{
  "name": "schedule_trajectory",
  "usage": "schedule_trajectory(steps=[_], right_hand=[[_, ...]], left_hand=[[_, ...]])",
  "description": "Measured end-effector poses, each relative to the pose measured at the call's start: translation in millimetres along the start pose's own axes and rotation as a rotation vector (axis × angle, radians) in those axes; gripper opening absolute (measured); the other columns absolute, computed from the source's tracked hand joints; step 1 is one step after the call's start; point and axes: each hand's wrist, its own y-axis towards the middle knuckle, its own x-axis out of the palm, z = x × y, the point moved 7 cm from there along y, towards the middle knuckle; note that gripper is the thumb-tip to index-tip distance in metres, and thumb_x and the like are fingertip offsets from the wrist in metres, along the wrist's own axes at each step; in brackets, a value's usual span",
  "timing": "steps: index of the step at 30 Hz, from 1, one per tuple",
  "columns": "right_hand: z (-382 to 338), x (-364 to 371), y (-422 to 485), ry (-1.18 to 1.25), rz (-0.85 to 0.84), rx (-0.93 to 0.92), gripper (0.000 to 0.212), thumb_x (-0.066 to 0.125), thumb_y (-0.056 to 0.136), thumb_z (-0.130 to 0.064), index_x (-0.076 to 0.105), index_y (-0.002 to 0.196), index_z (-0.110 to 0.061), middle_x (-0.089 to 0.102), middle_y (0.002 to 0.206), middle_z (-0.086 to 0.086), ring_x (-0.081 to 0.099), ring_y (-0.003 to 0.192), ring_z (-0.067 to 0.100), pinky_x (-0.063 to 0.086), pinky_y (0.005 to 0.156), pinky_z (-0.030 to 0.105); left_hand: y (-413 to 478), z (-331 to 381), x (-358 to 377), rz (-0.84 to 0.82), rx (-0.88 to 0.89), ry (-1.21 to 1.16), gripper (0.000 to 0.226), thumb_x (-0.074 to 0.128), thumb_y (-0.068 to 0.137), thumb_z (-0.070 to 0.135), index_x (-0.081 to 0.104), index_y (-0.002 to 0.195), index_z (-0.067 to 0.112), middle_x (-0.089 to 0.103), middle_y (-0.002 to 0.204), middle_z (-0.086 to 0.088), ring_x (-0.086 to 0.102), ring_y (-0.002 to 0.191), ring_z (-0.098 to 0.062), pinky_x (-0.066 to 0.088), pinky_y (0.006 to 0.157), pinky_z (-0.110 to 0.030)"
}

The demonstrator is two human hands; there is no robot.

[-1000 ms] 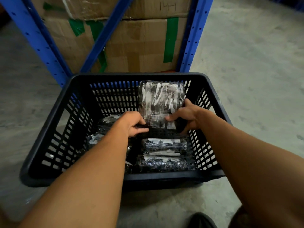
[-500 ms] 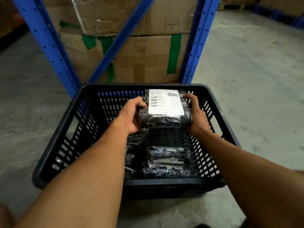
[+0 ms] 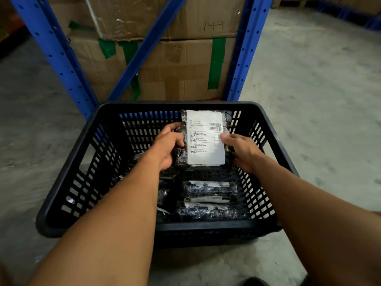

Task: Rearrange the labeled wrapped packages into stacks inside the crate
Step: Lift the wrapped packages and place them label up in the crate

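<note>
Since half a second ago, held package tipped up: label now faces the camera squarely instead of lying flat on top, and the right thumb has come round onto the label's edge. Near to far. Below both wrists, toward the body: two wrapped packages (image 3: pixel 209 191) on edge against the crate's (image 3: pixel 68 164) right wall, white labels showing as strips; beneath the left forearm, more dark wrapped packs lie loose, count unclear. Bare patch of crate floor directly under the hands. Left hand (image 3: pixel 168 148) clasps the left side of the labeled package (image 3: pixel 205 137), fingers curled behind it; right hand (image 3: pixel 242 150) clasps the right side, thumb on the label. Package held above the crate floor, upright, near the far wall, touching nothing else that I can see. Beyond the hands: blue rack uprights (image 3: pixel 246 58) and taped cardboard boxes (image 3: pixel 175 65), on concrete floor. Risks, my judgement: slick film wrap could slide through the side grip; set down on edge without support, it may topple onto the bare patch; loose packs at left could crowd the stack.
</note>
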Motion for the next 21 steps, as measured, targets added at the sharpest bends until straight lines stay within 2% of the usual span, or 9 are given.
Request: schedule_trajectory(steps=[2, 4, 5, 6, 8, 11, 14, 19, 21], right_hand=[[3, -6, 4, -0.017, 0.088, -0.038, 0.044, 0.066, 0.091, -0.032, 0.062, 0.127, -0.008, 0.071, 0.117, 0.008, 0.068, 0.104, 0.027, 0.056, 0.094, 0.046], [6, -11, 6, -0.025, 0.149, -0.066, 0.036, 0.063, 0.093, -0.024, 0.064, 0.124, -0.006, 0.073, 0.112, 0.009, 0.071, 0.095, 0.025, 0.058, 0.087, 0.041], [10, -13, 8, -0.056, 0.168, -0.065, 0.034, 0.062, 0.094, -0.021, 0.064, 0.125, -0.007, 0.072, 0.115, 0.011, 0.07, 0.097, 0.026, 0.057, 0.089, 0.041], [15, -14, 11, -0.105, 0.17, -0.049, 0.035, 0.062, 0.094, -0.02, 0.063, 0.127, -0.008, 0.071, 0.119, 0.013, 0.069, 0.1, 0.028, 0.056, 0.093, 0.041], [29, -14, 15, -0.197, 0.132, 0.018, 0.039, 0.069, 0.089, -0.019, 0.062, 0.127, -0.01, 0.069, 0.124, 0.011, 0.067, 0.105, 0.028, 0.053, 0.097, 0.041], [50, -13, 25, -0.282, 0.104, 0.121, 0.049, 0.08, 0.08, -0.016, 0.063, 0.125, -0.01, 0.068, 0.128, 0.01, 0.065, 0.114, 0.029, 0.049, 0.105, 0.043], [63, -12, 37, -0.352, 0.097, 0.19, 0.052, 0.078, 0.082, -0.019, 0.06, 0.129, -0.007, 0.063, 0.135, 0.012, 0.06, 0.123, 0.03, 0.045, 0.109, 0.044], [72, -15, 54, -0.47, 0.09, 0.243, 0.069, 0.079, 0.081, -0.029, 0.05, 0.138, -0.005, 0.057, 0.141, 0.013, 0.054, 0.13, 0.031, 0.041, 0.113, 0.042], [73, -16, 57, -0.497, 0.077, 0.25, 0.07, 0.08, 0.08, -0.031, 0.05, 0.138, -0.006, 0.058, 0.141, 0.014, 0.054, 0.13, 0.031, 0.042, 0.112, 0.043]], left_hand=[[6, -5, 9, 0.023, -0.013, 0.1, 0.065, 0.045, 0.069, -0.015, 0.059, 0.121, 0.021, 0.065, 0.108, -0.014, 0.059, 0.093, -0.029, 0.053, 0.065, -0.034], [11, -19, 18, 0.024, -0.088, 0.23, 0.073, 0.053, 0.074, -0.012, 0.05, 0.137, 0.025, 0.06, 0.126, -0.011, 0.056, 0.113, -0.032, 0.052, 0.085, -0.046], [13, -28, 21, 0.02, -0.13, 0.294, 0.077, 0.058, 0.076, -0.01, 0.044, 0.142, 0.028, 0.054, 0.136, -0.009, 0.048, 0.125, -0.034, 0.045, 0.096, -0.053], [15, -38, 23, 0.023, -0.151, 0.357, 0.081, 0.063, 0.077, -0.009, 0.039, 0.144, 0.03, 0.05, 0.143, -0.009, 0.043, 0.131, -0.034, 0.039, 0.101, -0.055], [22, -51, 25, 0.058, -0.126, 0.5, 0.087, 0.07, 0.076, -0.008, 0.035, 0.146, 0.029, 0.053, 0.141, -0.008, 0.047, 0.127, -0.03, 0.042, 0.096, -0.047], [35, -61, 28, 0.102, -0.073, 0.719, 0.089, 0.078, 0.073, -0.006, 0.036, 0.145, 0.026, 0.057, 0.135, -0.008, 0.052, 0.12, -0.027, 0.046, 0.099, -0.038], [46, -65, 31, 0.11, -0.087, 0.884, 0.086, 0.079, 0.073, -0.001, 0.036, 0.143, 0.023, 0.054, 0.133, -0.008, 0.052, 0.117, -0.026, 0.043, 0.089, -0.029], [61, -65, 31, 0.119, -0.143, 1.046, 0.083, 0.082, 0.071, 0.004, 0.037, 0.138, 0.025, 0.053, 0.127, -0.009, 0.052, 0.103, -0.025, 0.054, 0.09, -0.038], [62, -65, 31, 0.127, -0.166, 1.07, 0.082, 0.083, 0.071, 0.005, 0.037, 0.138, 0.021, 0.053, 0.129, -0.01, 0.054, 0.107, -0.027, 0.055, 0.091, -0.042]])
